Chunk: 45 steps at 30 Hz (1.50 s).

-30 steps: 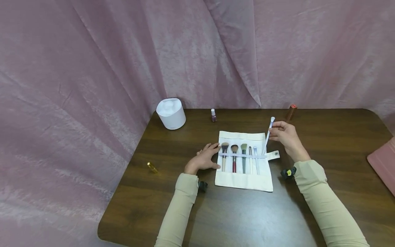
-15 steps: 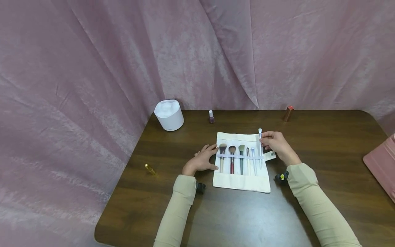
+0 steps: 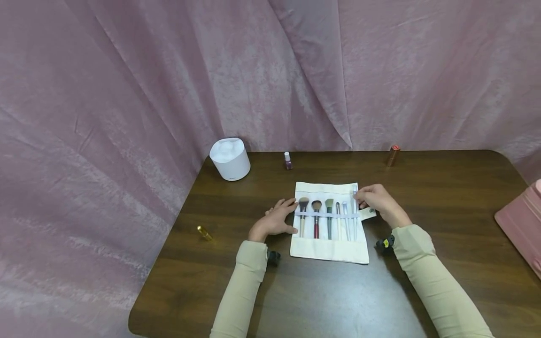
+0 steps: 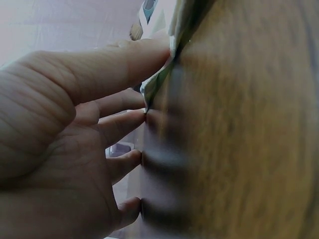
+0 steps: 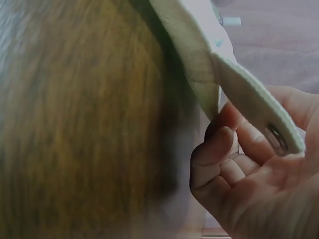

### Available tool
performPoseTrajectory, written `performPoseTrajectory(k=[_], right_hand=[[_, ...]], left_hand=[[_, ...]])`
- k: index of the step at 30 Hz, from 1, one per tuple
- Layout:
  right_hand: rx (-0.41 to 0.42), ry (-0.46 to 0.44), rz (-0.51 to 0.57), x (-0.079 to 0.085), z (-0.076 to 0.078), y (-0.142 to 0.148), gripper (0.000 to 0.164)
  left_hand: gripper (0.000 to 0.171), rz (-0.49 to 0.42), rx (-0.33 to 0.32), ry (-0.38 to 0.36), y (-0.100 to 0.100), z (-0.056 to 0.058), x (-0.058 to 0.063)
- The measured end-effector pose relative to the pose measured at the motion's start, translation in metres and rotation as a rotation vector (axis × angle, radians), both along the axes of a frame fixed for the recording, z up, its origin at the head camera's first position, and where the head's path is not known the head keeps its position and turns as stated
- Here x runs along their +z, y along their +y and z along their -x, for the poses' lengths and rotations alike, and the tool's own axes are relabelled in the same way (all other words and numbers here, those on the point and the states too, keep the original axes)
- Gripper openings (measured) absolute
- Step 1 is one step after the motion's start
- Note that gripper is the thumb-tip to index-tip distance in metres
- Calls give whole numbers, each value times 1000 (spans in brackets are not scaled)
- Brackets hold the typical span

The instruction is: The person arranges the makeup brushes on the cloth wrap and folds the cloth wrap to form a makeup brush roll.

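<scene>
A cream fabric brush roll (image 3: pixel 329 252) lies unrolled on the wooden table, with several makeup brushes side by side under its lilac elastic band. My right hand (image 3: pixel 378 199) pinches the upper part of a white makeup brush (image 3: pixel 354 226) at the roll's right end; the handle runs down under the band. Its fingertips are partly hidden behind the snap strap (image 5: pixel 254 99) in the right wrist view. My left hand (image 3: pixel 276 219) rests at the roll's left edge, fingers spread. In the left wrist view, the thumb (image 4: pixel 124 62) touches the fabric edge and the fingertips meet the table.
A white round container (image 3: pixel 231 159) stands at the back left, near a small nail polish bottle (image 3: pixel 288 161). A bronze tube (image 3: pixel 393 156) stands at the back right. A gold tube (image 3: pixel 204 233) lies left; a pink case (image 3: pixel 521 223) sits far right.
My right hand has brought the white brush from a tilted position above the roll's right edge down flat under the band. The left hand has stayed at the roll's left edge.
</scene>
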State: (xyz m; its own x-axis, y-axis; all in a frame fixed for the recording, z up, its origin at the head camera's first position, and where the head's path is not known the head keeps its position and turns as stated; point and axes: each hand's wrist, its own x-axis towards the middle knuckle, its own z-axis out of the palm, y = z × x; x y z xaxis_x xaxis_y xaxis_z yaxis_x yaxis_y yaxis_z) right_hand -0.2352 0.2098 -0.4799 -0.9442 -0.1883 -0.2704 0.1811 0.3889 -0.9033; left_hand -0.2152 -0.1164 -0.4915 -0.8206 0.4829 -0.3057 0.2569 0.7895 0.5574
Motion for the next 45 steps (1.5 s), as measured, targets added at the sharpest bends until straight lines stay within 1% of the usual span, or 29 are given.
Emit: performPoseTrajectory(k=[7,13,18,23,29,35,39,42,45], right_hand=[[30,17,-123,0,-1,1,31],[60,27,-172,0,-3,2,35],[100,55,-208,1,-7,1,30],[88,79,-243,0,-10,-4,26],[81,114,-314,1,-13,-9,22],[123,138,-380,3,-17,-10,21],[142,186,-436,3,-20,-11,20],[135,201,-461,4,-22,-13,22],[116,186,-484,4,-22,-15,27]], left_hand=[[82,5,-8,12,-1,1,-2],[82,6,-8,10,-1,2,-2],[81,2,-6,10,1,1,-1],[82,5,-7,10,0,1,-2],[82,9,-5,15,0,2,-2],[82,-3,7,3,1,0,-1],[82,-6,5,6,1,0,-1],[82,1,-1,14,1,0,0],[82,2,-5,12,1,0,1]])
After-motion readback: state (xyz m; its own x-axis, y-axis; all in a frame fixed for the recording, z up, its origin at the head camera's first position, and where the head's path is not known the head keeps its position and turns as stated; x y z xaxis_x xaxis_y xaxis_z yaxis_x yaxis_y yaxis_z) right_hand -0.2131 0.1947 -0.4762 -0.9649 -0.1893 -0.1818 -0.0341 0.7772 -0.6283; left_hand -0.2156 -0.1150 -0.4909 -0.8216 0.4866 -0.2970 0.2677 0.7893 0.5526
